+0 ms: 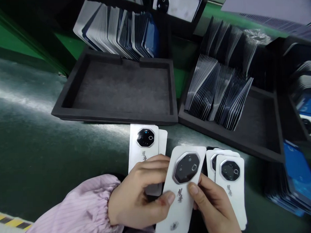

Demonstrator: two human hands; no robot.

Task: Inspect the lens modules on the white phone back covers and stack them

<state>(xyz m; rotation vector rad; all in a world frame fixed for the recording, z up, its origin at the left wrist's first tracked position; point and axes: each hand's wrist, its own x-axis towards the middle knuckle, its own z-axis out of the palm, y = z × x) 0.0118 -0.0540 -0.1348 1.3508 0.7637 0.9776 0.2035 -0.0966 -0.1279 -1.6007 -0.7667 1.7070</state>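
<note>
In the head view, my left hand [146,196] and my right hand [213,203] grip a white phone-back card [183,194], tilted, with a dark octagonal camera print and black lettering. My left thumb presses on its left edge, and the right thumb lies on its face below the camera print. Behind my left hand, two similar white cards [140,151] overlap on the table, partly covered by my fingers. To the right, beside my right hand, lies a small pile of the same cards [231,192]. The fingers behind the held card are hidden.
Ahead stands a black foam tray [124,114] with a row of white and blue cards [118,32] behind it. Another black tray [231,140], at the right, holds fanned cards [216,89]. Blue-faced cards [299,175] are stacked at the far right of the green table [25,146].
</note>
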